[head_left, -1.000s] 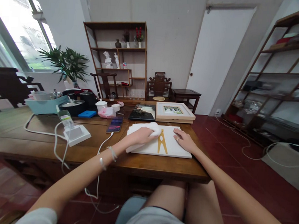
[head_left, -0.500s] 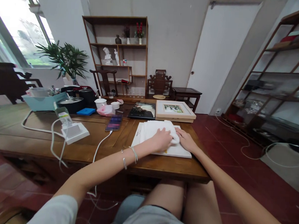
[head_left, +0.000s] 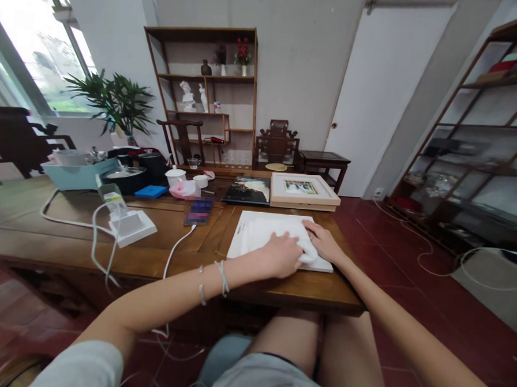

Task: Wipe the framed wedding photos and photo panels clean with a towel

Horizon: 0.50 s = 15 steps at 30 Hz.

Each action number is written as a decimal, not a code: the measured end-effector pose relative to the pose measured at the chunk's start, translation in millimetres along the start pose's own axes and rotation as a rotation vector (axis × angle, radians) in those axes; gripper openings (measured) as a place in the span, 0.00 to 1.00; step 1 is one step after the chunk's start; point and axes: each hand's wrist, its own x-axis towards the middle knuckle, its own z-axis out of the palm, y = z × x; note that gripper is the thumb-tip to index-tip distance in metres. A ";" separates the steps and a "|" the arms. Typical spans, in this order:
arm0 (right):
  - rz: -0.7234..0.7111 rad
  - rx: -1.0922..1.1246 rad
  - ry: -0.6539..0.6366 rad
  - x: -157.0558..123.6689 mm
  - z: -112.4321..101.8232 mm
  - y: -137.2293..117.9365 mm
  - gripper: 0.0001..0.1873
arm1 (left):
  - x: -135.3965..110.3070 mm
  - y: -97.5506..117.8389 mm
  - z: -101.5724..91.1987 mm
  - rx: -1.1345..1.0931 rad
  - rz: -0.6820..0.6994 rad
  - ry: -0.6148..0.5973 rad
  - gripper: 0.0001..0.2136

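A folded white cloth [head_left: 265, 231] lies bunched on a thin white board [head_left: 247, 217], which has small dark lettering near its left edge. My left hand [head_left: 283, 255] presses down on the cloth near the board's front edge, fingers curled into the fabric. Against the board's right side rests my right hand [head_left: 324, 242], its fingers extended and lying over the edge beside the cloth. Most of the board's face is hidden by the cloth and my left hand.
Behind the board lie a dark picture panel [head_left: 247, 191] and a light wood frame [head_left: 327, 198]. Leftward on the wooden table [head_left: 213, 272] are a phone [head_left: 198, 211] on a white cable, an opened white box [head_left: 137, 227], a blue box [head_left: 151, 191] and a teal bin [head_left: 75, 175].
My left hand has slid the cloth toward me, nearer the board's front edge, uncovering more of its far side. My right hand stays at the board's right edge.
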 end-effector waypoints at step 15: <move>-0.036 0.013 0.003 -1.0 -1.4 -2.8 0.23 | 15.3 -18.3 8.4 -0.001 0.094 0.019 0.12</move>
